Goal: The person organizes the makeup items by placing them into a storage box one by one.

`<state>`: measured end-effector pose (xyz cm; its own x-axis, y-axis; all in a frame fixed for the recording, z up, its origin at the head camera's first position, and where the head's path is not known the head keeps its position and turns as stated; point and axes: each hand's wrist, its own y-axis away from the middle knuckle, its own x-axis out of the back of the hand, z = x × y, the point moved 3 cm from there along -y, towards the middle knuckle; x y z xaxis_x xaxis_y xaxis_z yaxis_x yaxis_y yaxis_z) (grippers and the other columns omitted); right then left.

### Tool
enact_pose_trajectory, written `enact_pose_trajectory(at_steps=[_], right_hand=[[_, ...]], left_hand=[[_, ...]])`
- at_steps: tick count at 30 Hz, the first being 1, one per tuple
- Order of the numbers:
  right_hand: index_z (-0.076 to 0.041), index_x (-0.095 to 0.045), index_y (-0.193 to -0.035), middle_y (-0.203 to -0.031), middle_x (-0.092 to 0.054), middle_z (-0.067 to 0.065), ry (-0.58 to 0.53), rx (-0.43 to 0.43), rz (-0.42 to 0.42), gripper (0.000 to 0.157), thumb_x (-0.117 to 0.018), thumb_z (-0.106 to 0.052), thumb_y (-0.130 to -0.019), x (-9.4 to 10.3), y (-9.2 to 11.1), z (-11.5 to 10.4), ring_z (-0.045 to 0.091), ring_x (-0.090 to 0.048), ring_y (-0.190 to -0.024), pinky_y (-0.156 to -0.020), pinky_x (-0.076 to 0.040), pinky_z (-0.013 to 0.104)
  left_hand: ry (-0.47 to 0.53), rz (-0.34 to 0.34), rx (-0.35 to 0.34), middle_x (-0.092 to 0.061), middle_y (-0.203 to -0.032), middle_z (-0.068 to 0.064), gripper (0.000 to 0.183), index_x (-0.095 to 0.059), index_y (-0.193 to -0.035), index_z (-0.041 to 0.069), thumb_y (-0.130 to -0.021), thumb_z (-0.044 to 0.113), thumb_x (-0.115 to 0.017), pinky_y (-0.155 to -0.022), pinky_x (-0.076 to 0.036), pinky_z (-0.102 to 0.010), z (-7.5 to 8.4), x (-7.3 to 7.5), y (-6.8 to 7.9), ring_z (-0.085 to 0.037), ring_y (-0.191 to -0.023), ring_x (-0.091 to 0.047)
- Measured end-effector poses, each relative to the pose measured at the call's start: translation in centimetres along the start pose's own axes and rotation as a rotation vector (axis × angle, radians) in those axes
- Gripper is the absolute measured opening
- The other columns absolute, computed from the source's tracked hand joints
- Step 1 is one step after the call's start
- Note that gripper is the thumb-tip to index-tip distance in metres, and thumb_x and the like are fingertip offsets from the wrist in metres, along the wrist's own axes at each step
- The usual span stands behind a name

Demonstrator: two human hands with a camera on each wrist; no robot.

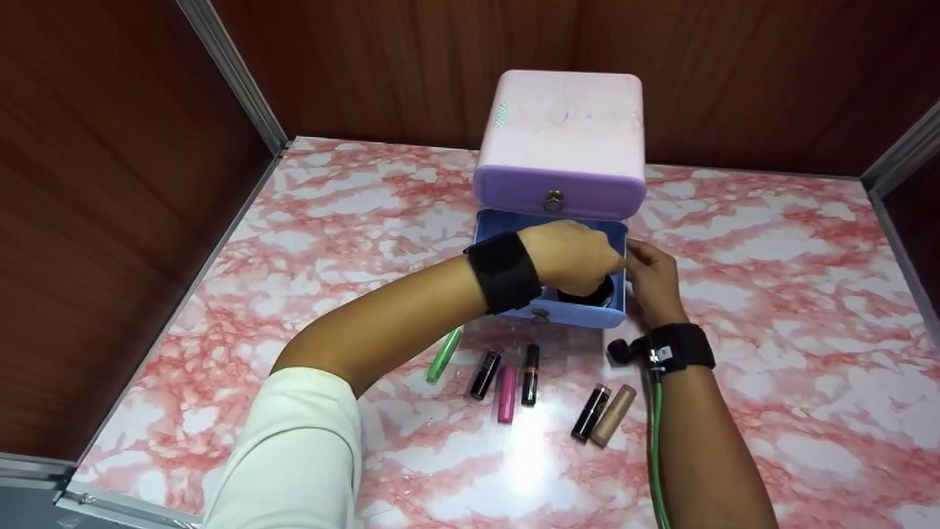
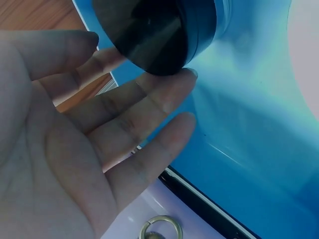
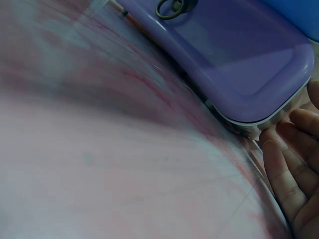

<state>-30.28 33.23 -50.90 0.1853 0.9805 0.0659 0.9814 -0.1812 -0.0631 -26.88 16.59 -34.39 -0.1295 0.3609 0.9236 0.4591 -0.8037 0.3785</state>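
Note:
My left hand (image 1: 573,253) is down inside the pulled-out blue drawer (image 1: 565,314). In the left wrist view its fingers are extended and loosely spread, with fingertips at the edge of a round container with a black lid (image 2: 149,37). In the head view that container lies partly under the hand. Outside the drawer's right wall is my right hand (image 1: 656,279), fingertips close to the wall's rim. The right wrist view shows its fingers (image 3: 284,174) loosely bent beside the rounded corner of a purple front (image 3: 239,59) with a ring pull.
The pink-topped cabinet (image 1: 569,121) stands against the back panel. On the marbled table (image 1: 352,220) in front lie a green tube (image 1: 444,356), a pink tube (image 1: 507,394), a tan tube (image 1: 613,416) and several black tubes (image 1: 530,375). A green cable (image 1: 656,448) runs along the right forearm.

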Motion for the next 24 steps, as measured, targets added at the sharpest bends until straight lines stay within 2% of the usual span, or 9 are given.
enact_pose_trajectory(at_steps=[3,6,9,12,15,20,24], right_hand=[[0.001,-0.066,-0.121,-0.103,-0.07,0.001,-0.022,-0.006,0.007,0.035,-0.066,-0.022,-0.094,0.1,0.0,-0.1,0.016,-0.062,-0.093,-0.08,-0.049,0.024],[-0.002,-0.067,-0.12,-0.105,-0.069,0.004,-0.037,-0.024,0.005,0.037,-0.068,-0.027,-0.093,0.1,0.1,-0.1,0.017,-0.062,-0.093,-0.08,-0.05,0.025],[-0.001,-0.066,-0.121,-0.107,-0.069,0.006,-0.05,-0.026,-0.006,0.039,-0.068,-0.027,-0.093,0.0,0.1,0.0,0.018,-0.063,-0.092,-0.08,-0.051,0.026],[0.003,-0.065,-0.121,-0.104,-0.069,0.005,-0.055,-0.013,-0.01,0.04,-0.067,-0.025,-0.094,-0.1,0.1,0.2,0.016,-0.064,-0.09,-0.079,-0.052,0.025],[0.006,-0.063,-0.122,-0.103,-0.069,0.004,-0.045,-0.003,-0.009,0.04,-0.065,-0.024,-0.095,-0.1,0.0,0.3,0.016,-0.065,-0.088,-0.078,-0.053,0.025],[0.003,-0.063,-0.123,-0.106,-0.068,0.006,-0.027,-0.004,-0.007,0.04,-0.065,-0.026,-0.095,0.1,-0.1,0.4,0.018,-0.065,-0.09,-0.079,-0.053,0.026],[0.002,-0.064,-0.123,-0.108,-0.068,0.008,-0.012,-0.004,-0.01,0.041,-0.064,-0.028,-0.096,0.1,-0.2,0.3,0.019,-0.065,-0.091,-0.08,-0.053,0.028]], left_hand=[[0.013,0.047,-0.023,-0.065,-0.111,-0.003,0.027,-0.061,-0.123,0.018,-0.1,0.019,-0.047,-0.084,-0.05,-0.036,-0.2,0.0,0.7,-0.021,-0.095,-0.062],[0.028,0.144,-0.061,-0.065,-0.102,-0.002,0.021,-0.063,-0.115,0.017,-0.099,0.018,-0.049,-0.075,-0.051,-0.036,-0.6,-0.2,2.4,-0.019,-0.087,-0.062],[0.083,0.308,-0.088,-0.065,-0.1,-0.001,0.019,-0.065,-0.111,0.016,-0.098,0.019,-0.052,-0.074,-0.05,-0.035,-1.4,-0.9,4.8,-0.017,-0.088,-0.061],[0.191,0.495,-0.096,-0.066,-0.107,0.0,0.021,-0.069,-0.114,0.015,-0.097,0.019,-0.056,-0.082,-0.05,-0.032,-2.6,-2.3,7.5,-0.014,-0.098,-0.061],[0.29,0.661,-0.099,-0.066,-0.114,0.0,0.024,-0.07,-0.117,0.012,-0.098,0.019,-0.058,-0.092,-0.047,-0.029,-3.5,-3.9,9.5,-0.014,-0.107,-0.06],[0.347,0.917,-0.15,-0.068,-0.112,-0.002,0.02,-0.071,-0.112,0.008,-0.097,0.015,-0.059,-0.095,-0.044,-0.027,-4.2,-5.8,11.0,-0.015,-0.108,-0.06],[0.407,1.101,-0.184,-0.069,-0.108,-0.005,0.017,-0.072,-0.107,0.004,-0.093,0.007,-0.063,-0.093,-0.046,-0.026,-5.1,-6.5,12.2,-0.016,-0.104,-0.062]])
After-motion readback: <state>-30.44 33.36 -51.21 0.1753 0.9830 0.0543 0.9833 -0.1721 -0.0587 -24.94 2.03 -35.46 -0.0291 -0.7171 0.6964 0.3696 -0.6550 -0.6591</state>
